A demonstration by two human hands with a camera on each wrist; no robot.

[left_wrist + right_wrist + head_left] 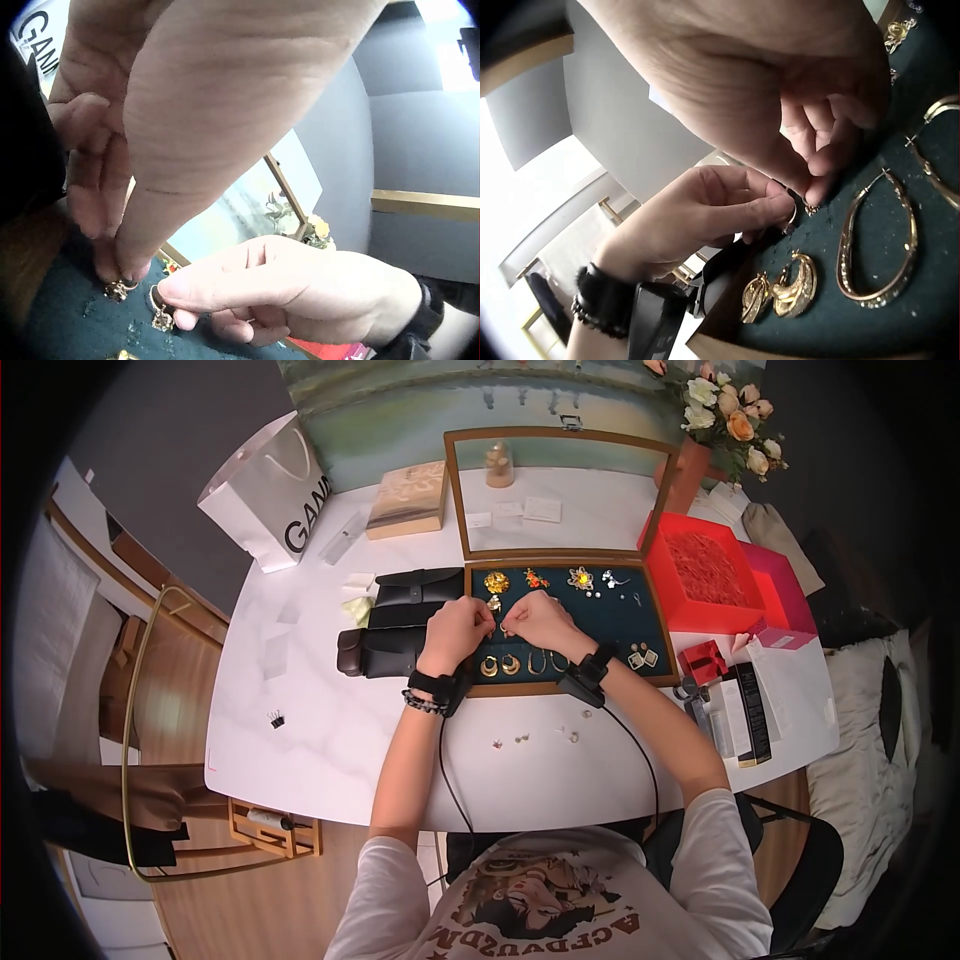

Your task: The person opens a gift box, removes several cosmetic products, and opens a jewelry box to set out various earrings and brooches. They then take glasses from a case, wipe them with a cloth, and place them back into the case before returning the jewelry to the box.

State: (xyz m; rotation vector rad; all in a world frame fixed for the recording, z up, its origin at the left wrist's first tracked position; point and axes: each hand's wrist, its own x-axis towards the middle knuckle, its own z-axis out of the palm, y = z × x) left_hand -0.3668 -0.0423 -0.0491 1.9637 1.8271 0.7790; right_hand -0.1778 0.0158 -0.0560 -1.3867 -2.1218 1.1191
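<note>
My left hand and right hand are close together over the dark green lining of a wooden jewelry case. Between thumb and finger my left hand pinches a small gold earring with a stone cluster. The other hand pinches a similar hoop earring, its cluster hanging down close over the lining. Nearest me in the case lie a pair of chunky gold earrings and large oval hoops. Gold and coloured brooches line the far row. The fingers partly cover both held earrings.
The case's glass lid stands raised behind. Black leather pouches lie left of it, a red box right. Several small earrings rest on the white table in front. Cables trail from both wrists.
</note>
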